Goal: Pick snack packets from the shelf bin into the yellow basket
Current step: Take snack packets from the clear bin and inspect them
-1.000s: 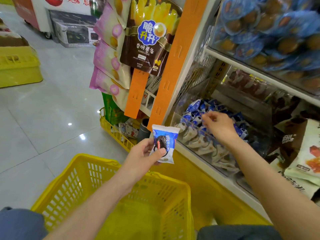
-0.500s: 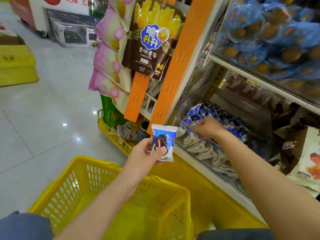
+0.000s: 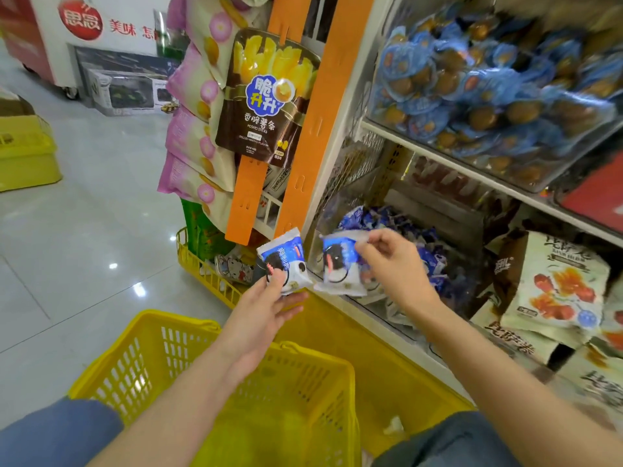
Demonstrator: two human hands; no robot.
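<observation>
Where the shelf unit [image 3: 340,136] met the pale tiled floor [image 3: 84,230], one yellow basket [image 3: 141,358] sat low in the view between the person's knees. Whether it rested on the floor could not be determined.

Item count, largest first:
- Two clear bins were visible: an upper bin [image 3: 381,126] of blue-wrapped round items and, one level below, the shelf bin [image 3: 332,210] holding a heap of blue-and-white packets [image 3: 381,217].
- Two orange hanging strips [image 3: 323,112] hung down the end of the shelf unit.
- One brown potato-stick bag [image 3: 266,96] hung on the shorter strip, with a column of pink bags [image 3: 195,129] to its left.
- Two snack packets were in hand, one per hand.

The floor was glossy and showed ceiling-light reflections. A yellow crate [image 3: 23,153] stood well apart at the far left, and a white cabinet with red lettering [image 3: 101,32] stood beyond it.

The left hand [image 3: 266,308] held the first snack packet [image 3: 285,261] by its lower part, thumb pressed on the front and fingers extended behind. The right hand [image 3: 394,264] pinched the second snack packet [image 3: 337,264] at its upper right corner between thumb and forefinger, with the other fingers curled. Both packets were upright, just beside each other, in front of the shelf bin and above the far side of the yellow basket.
</observation>
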